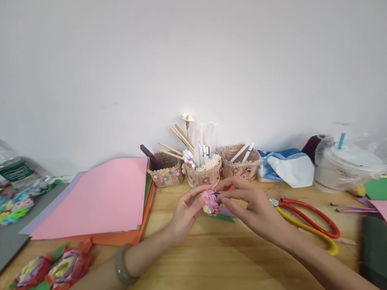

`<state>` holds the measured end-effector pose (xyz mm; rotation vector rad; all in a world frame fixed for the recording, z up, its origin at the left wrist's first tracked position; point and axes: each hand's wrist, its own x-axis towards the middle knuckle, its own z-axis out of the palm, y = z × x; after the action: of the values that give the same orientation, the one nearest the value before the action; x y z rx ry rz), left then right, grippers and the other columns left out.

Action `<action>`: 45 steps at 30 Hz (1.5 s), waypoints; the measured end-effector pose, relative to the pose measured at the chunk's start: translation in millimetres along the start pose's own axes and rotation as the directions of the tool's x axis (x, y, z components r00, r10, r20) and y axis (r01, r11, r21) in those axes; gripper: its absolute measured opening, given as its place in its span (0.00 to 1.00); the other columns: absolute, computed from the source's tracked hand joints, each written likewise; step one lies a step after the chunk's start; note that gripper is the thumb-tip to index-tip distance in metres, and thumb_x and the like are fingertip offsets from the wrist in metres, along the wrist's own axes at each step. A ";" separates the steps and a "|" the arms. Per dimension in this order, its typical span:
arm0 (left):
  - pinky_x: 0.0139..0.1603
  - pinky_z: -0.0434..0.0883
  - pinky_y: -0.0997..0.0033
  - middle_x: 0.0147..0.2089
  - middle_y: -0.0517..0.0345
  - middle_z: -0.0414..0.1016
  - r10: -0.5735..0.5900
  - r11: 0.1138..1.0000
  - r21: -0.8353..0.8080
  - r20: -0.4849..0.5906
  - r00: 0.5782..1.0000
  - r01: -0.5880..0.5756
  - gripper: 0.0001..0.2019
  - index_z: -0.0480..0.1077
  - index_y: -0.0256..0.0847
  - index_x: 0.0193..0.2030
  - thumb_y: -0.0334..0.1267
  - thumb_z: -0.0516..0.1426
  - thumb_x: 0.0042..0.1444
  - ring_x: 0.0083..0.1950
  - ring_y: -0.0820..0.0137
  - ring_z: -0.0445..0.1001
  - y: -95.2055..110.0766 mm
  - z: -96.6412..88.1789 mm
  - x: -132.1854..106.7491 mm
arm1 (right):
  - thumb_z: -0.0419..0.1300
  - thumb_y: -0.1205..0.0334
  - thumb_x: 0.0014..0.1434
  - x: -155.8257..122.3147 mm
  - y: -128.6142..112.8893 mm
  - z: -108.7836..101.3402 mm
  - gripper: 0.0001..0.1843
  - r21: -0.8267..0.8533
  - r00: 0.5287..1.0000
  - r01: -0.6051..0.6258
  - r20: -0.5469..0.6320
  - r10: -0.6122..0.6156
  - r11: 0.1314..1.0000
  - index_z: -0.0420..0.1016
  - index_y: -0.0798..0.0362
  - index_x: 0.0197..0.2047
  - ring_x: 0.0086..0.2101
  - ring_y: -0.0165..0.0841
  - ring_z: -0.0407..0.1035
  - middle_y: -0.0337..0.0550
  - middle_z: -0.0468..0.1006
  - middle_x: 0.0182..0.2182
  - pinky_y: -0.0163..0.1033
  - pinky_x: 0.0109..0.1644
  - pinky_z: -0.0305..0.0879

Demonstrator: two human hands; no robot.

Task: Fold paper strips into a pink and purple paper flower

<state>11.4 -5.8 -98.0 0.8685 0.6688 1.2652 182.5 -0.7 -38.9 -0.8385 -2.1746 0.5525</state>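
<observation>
Between my two hands, above the wooden table [181, 263], is a small pink and purple paper flower [211, 201] with a bit of pale yellow. My left hand [186, 211] pinches its left side between thumb and fingers. On the flower's right side, the fingers of my right hand [251, 206] are bent against the petals. Something small and red shows at the right fingertips, too little of it to name. Purple and green paper pieces [222, 217] lie just under the flower, partly hidden by it.
Scissors [310, 222] with red and yellow handles lie right of my hands. Several decorated baskets [204, 176] with sticks and pens stand behind. Stacked coloured paper [98, 195] and finished paper flowers [68, 268] are at left. A lidded cup [350, 168] stands back right.
</observation>
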 end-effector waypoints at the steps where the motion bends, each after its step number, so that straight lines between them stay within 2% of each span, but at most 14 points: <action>1: 0.40 0.67 0.75 0.41 0.58 0.76 -0.005 1.000 -0.004 0.001 1.000 0.005 0.14 0.74 0.43 0.40 0.40 0.62 0.44 0.38 0.74 0.71 0.1 0.0 0.0 | 0.53 0.63 0.58 1.3 -0.1 -0.6 0.12 0.039 0.999 -0.040 0.007 0.040 0.998 0.77 0.52 0.30 0.40 0.34 0.66 0.45 0.72 0.37 0.41 0.45 0.63; 6: 0.39 0.67 0.75 0.42 0.57 0.76 -0.007 1.000 -0.004 0.019 1.000 0.007 0.14 0.74 0.43 0.40 0.40 0.62 0.44 0.39 0.73 0.72 0.6 0.0 -0.1 | 0.58 0.60 0.55 2.4 2.2 0.6 0.09 0.124 0.989 -0.147 0.001 0.148 0.981 0.78 0.50 0.28 0.43 0.36 0.65 0.44 0.72 0.39 0.46 0.49 0.60; 13: 0.44 0.66 0.72 0.44 0.55 0.75 0.013 0.999 0.031 0.030 0.999 -0.014 0.14 0.74 0.42 0.41 0.40 0.62 0.45 0.43 0.70 0.71 -0.3 -1.0 -0.5 | 0.61 0.59 0.50 2.5 3.6 0.7 0.06 0.143 0.977 -0.214 0.019 0.213 0.966 0.77 0.50 0.27 0.44 0.37 0.65 0.44 0.71 0.40 0.47 0.50 0.59; 21: 0.42 0.67 0.73 0.46 0.54 0.75 -0.003 0.999 0.054 0.033 0.999 0.001 0.14 0.74 0.42 0.41 0.41 0.61 0.46 0.44 0.70 0.71 -0.5 -0.8 -1.7 | 0.61 0.65 0.51 0.4 -2.2 2.2 0.05 0.056 0.995 -0.085 -0.054 0.088 0.995 0.75 0.52 0.24 0.40 0.34 0.66 0.45 0.68 0.41 0.44 0.46 0.64; 26: 0.37 0.69 0.74 0.46 0.54 0.74 -0.052 0.999 -0.010 0.050 0.997 0.053 0.14 0.73 0.42 0.43 0.40 0.60 0.48 0.40 0.71 0.72 -1.0 -1.7 -1.7 | 0.57 0.66 0.54 1.2 -6.0 -0.9 0.09 0.054 0.989 -0.097 -0.108 0.102 0.994 0.75 0.53 0.24 0.39 0.35 0.68 0.45 0.70 0.38 0.45 0.45 0.64; 30: 0.30 0.69 0.76 0.41 0.52 0.75 -0.082 0.996 -0.031 0.047 0.996 0.084 0.17 0.71 0.39 0.45 0.42 0.60 0.48 0.34 0.72 0.72 -0.6 -1.7 -1.0 | 0.56 0.67 0.54 0.2 -2.4 -2.3 0.07 0.014 0.971 0.021 -0.239 -0.017 1.000 0.75 0.53 0.31 0.39 0.34 0.67 0.45 0.70 0.36 0.43 0.43 0.65; 33: 0.27 0.68 0.78 0.37 0.52 0.75 -0.098 0.994 -0.046 0.044 0.994 0.100 0.20 0.70 0.38 0.47 0.44 0.59 0.48 0.29 0.75 0.72 0.3 -0.8 -0.8 | 0.56 0.69 0.54 -0.2 0.1 -2.3 0.07 -0.012 0.957 0.083 -0.277 -0.083 0.997 0.75 0.51 0.34 0.37 0.33 0.67 0.44 0.71 0.34 0.41 0.41 0.66; 37: 0.27 0.69 0.77 0.36 0.51 0.75 -0.121 0.991 -0.049 0.058 0.991 0.124 0.21 0.69 0.38 0.49 0.47 0.57 0.50 0.25 0.76 0.72 0.4 -0.3 -0.5 | 0.56 0.69 0.53 0.0 -0.5 -2.0 0.07 -0.019 0.960 0.115 -0.253 -0.117 0.993 0.74 0.51 0.34 0.36 0.32 0.67 0.43 0.70 0.34 0.39 0.39 0.66; 45: 0.29 0.70 0.73 0.33 0.54 0.75 -0.147 0.989 -0.019 0.059 0.987 0.148 0.21 0.70 0.38 0.47 0.48 0.57 0.49 0.25 0.77 0.69 -0.5 -1.1 -0.8 | 0.57 0.69 0.54 -0.9 2.4 1.8 0.08 -0.091 0.981 0.140 -0.125 -0.151 0.986 0.74 0.51 0.36 0.34 0.31 0.68 0.44 0.72 0.33 0.36 0.36 0.66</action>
<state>10.6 -6.4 -99.0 0.8185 0.6590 1.1095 182.6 0.1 -41.9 -0.7299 -2.1278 0.3280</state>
